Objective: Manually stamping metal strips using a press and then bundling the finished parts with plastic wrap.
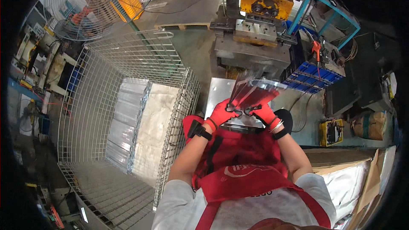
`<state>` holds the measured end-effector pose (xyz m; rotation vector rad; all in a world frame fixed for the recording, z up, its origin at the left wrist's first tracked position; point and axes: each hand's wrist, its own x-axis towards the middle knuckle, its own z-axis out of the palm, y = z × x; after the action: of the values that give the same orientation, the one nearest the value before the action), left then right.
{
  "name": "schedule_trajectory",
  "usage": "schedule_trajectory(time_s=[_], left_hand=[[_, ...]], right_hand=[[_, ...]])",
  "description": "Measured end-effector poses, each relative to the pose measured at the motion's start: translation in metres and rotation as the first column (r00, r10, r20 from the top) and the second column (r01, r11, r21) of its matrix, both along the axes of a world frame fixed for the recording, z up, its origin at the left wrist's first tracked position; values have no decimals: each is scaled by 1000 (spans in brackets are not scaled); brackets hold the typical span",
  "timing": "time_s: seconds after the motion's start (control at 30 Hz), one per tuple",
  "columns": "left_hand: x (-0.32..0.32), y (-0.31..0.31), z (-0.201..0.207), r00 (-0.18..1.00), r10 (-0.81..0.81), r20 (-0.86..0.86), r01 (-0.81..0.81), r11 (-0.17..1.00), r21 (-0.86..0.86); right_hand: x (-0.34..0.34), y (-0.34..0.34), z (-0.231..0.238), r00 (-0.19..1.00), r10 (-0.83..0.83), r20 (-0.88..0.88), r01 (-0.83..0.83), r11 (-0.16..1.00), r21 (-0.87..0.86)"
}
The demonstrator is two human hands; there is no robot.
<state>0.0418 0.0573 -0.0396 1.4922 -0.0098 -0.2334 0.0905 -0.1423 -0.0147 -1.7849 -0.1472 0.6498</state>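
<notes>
My left hand (221, 113) and my right hand (265, 114), both in red gloves with dark fingertips, are close together in front of my red apron. Between them they grip thin shiny metal sheets (254, 95), tilted upright and slightly fanned, with the red of the gloves mirrored in them. The upper edges of the sheets are smeared by motion, so their number is unclear. Fingers of both hands are curled round the near edges. Beneath the hands lies a bright flat metal surface (218, 90), partly covered by the sheets.
A press machine (253, 53) stands ahead. Left is a wire mesh cage (87, 145) holding stacked flat material, with a large fan (100, 6) behind. At right are a blue crate (313, 76) with a red air gun (316, 50), a yellow basket (331, 133) and a lined cardboard box (341, 155).
</notes>
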Motion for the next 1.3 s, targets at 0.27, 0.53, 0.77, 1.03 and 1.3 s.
schedule_trajectory(time_s=[0.27, 0.53, 0.77, 1.03, 1.3], left_hand=[[22, -5, -60, 993, 42, 107, -70, 960, 271], [17, -6, -15, 998, -11, 68, -2, 982, 190], [-36, 9, 40, 955, -279, -98, 226, 903, -364], [-97, -23, 60, 975, -150, -167, 35, 836, -548], [-122, -25, 69, 995, -104, -7, 90, 893, -442]], right_hand=[[17, 5, -74, 861, -22, 508, -33, 994, 99], [29, -7, -62, 866, 240, 438, -175, 967, -185], [-41, -10, 19, 959, 283, 15, -270, 898, 349], [-102, 1, 34, 890, -132, 436, 13, 964, 266], [-135, 5, 42, 855, -240, 460, 95, 944, 315]])
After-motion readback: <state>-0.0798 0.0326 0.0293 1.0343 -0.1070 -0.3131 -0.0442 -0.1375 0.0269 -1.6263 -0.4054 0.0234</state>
